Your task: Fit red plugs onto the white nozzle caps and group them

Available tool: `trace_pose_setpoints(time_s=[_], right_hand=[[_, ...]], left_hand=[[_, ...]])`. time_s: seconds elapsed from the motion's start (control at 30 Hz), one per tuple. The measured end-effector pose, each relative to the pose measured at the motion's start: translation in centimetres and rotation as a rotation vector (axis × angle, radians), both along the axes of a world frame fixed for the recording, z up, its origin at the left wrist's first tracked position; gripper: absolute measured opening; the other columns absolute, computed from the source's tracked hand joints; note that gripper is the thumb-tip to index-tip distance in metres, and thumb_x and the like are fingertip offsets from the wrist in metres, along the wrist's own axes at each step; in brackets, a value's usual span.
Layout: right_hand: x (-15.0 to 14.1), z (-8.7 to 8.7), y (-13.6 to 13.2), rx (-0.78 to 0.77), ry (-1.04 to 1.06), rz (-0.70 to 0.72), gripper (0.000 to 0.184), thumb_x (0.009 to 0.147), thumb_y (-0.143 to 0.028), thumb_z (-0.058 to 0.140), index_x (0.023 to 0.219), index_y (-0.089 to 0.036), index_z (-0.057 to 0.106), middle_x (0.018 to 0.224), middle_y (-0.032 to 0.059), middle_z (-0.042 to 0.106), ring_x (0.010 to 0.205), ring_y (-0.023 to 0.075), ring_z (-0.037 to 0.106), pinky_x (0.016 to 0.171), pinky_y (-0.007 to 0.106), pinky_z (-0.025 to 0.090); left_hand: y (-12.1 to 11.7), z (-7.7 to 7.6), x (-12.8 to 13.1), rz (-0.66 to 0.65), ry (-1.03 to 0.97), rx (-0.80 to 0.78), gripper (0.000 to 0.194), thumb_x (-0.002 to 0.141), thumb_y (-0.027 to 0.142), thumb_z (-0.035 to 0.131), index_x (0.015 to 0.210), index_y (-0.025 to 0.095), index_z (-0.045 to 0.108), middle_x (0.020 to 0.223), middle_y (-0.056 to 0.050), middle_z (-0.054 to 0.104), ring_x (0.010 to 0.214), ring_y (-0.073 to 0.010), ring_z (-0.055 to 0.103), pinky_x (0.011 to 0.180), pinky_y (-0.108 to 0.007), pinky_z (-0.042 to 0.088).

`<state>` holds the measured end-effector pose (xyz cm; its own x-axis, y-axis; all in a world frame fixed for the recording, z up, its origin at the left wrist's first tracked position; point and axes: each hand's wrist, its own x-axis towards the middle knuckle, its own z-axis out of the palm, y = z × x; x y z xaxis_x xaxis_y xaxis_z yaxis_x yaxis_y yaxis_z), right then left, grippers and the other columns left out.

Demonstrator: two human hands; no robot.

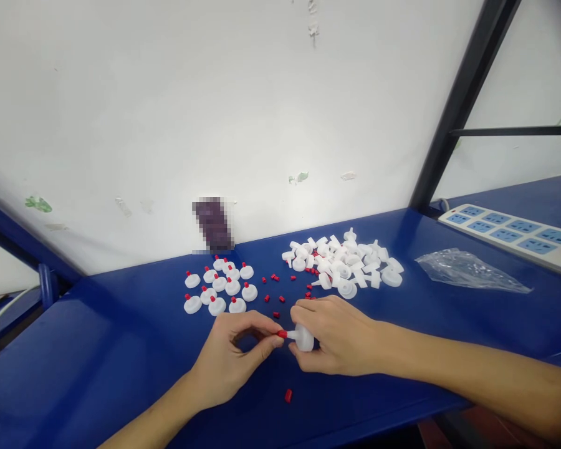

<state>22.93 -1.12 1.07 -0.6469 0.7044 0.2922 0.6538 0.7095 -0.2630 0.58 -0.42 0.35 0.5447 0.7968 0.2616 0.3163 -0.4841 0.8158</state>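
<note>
Where the hands meet: one round white plastic cap with a narrow nozzle (304, 337), held on its side above the desk's front part, nozzle pointing left, its end at a small red plastic tip (283, 334).
Right hand (339, 337): fingers and thumb closed around the cap's round base.
Left hand (229, 355): thumb and forefinger pinching the red tip.
Loose, front: single red plastic piece (288, 395), between the hands and the desk's front edge.
Loose, behind the hands: scattered red pieces (282, 299).
Left group: white caps with red tips (217, 305), bases down, near the desk's back edge.
Right heap: jumbled white nozzle caps (343, 259), red pieces among them.
Far right: crumpled clear plastic bag (470, 269); beyond it, white power strip with blue sockets (509, 236).
Support: blue desk (135, 324), back edge along a white wall (243, 112).
Back edge: dark purple object (214, 224), pixelated, details unreadable.
</note>
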Motion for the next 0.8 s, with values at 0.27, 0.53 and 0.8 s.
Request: trace_pose_setpoints(time_s=[0.27,0.53,0.8], right_hand=[[-0.4,-0.6,-0.3,0.096,-0.066,-0.066,0.018,0.071,-0.034,0.057,0.063,-0.019,0.051,0.058,-0.0004,0.054,0.048,0.0114,0.037,0.048,0.029,0.014],[-0.6,-1.3,-0.2,0.193,-0.177,-0.086,0.02,0.077,-0.034,0.057,0.069,-0.017,0.063,0.061,0.0056,0.064,0.051,0.0169,0.053,0.05,0.03,0.018],[-1.0,-1.1,-0.6,0.049,-0.197,-0.112,0.024,0.077,-0.037,0.058,0.069,-0.016,0.065,0.061,0.0076,0.068,0.048,0.0175,0.056,0.048,0.03,0.014]], left_hand=[[-0.3,0.6,0.7,-0.164,0.529,0.691,0.026,0.101,0.018,0.032,0.086,0.019,0.053,0.08,-0.006,0.058,0.069,-0.0199,0.051,0.065,-0.032,0.045],[-1.1,-0.7,1.4,-0.191,0.547,0.537,0.024,0.102,0.015,0.026,0.083,0.022,0.039,0.08,-0.004,0.057,0.064,-0.0188,0.051,0.058,-0.031,0.041],[-0.8,-1.2,1.0,-0.275,0.592,0.545,0.02,0.102,0.016,0.023,0.085,0.024,0.032,0.071,0.0,0.053,0.056,-0.0183,0.048,0.055,-0.03,0.036]])
